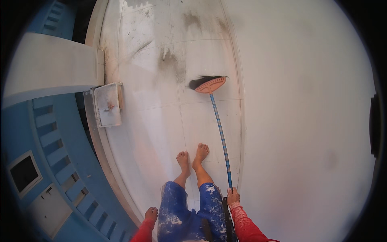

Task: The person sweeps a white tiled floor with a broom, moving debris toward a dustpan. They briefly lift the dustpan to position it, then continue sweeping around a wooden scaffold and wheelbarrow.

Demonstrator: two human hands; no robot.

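Observation:
My right hand [233, 196] grips the top of a long blue striped broom handle [221, 135]. The broom head [210, 84] is orange with dark bristles and rests on the white tiled floor [161, 121] ahead of me, next to a dark dirt smear [173, 64]. My left hand [151, 213] hangs at my side with its fingers curled and nothing seen in it. My bare feet [192, 156] stand on the tiles, below blue paint-spattered shorts. Both sleeves are red.
A white wall [306, 121] runs along the right. On the left a low ledge edges the floor, with a white box-like tray [108, 104] on it, a white beam [48, 66] above, and a blue slatted structure [56, 161] beyond.

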